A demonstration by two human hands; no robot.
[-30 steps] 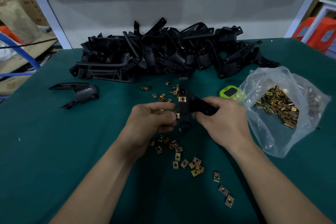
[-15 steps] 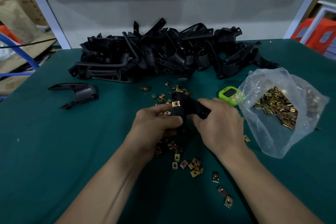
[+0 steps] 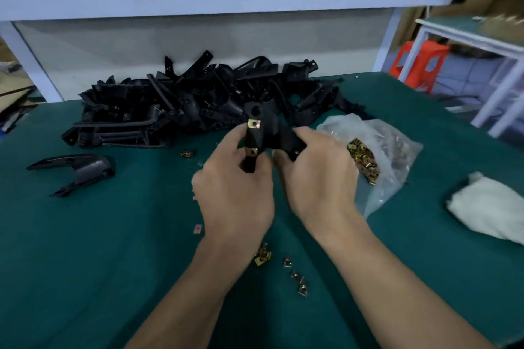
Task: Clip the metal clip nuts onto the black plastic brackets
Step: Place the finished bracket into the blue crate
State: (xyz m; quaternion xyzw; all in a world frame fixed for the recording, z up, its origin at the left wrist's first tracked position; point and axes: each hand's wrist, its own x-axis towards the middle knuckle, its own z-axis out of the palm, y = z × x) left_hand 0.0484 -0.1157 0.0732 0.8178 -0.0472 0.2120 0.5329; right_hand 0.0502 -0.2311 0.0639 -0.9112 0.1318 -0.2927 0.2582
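- Black Y-shaped plastic bracket (image 3: 269, 133) is held up off the table, in front of the pile, between both hands.
- Left hand (image 3: 235, 195): fingers curled round the bracket's lower leg, pinching it at the lower brass-coloured metal clip nut (image 3: 251, 152).
- Right hand (image 3: 317, 178): fingers curled round the bracket's right arm, tips wrapped under it.
- Upper brass clip nut (image 3: 254, 123) is seated on the bracket's left edge, above the lower one on the same leg.
- Can't tell if the lower nut is fully seated; the fingers cover part of it.
- Heap of black plastic brackets (image 3: 175, 110) lies at the back of the green felt-covered table (image 3: 85, 263).
- One black bracket (image 3: 76, 170) lies alone on the left, well apart from the hands.
- Clear plastic bag (image 3: 397, 147) of brass clip nuts (image 3: 364, 161) sits just right of the right hand.
- Loose clip nuts (image 3: 295, 275) are scattered on the felt under the forearms, and a single one (image 3: 197, 229) lies left of the left wrist.
- White cloth (image 3: 493, 207) lies at the right edge.
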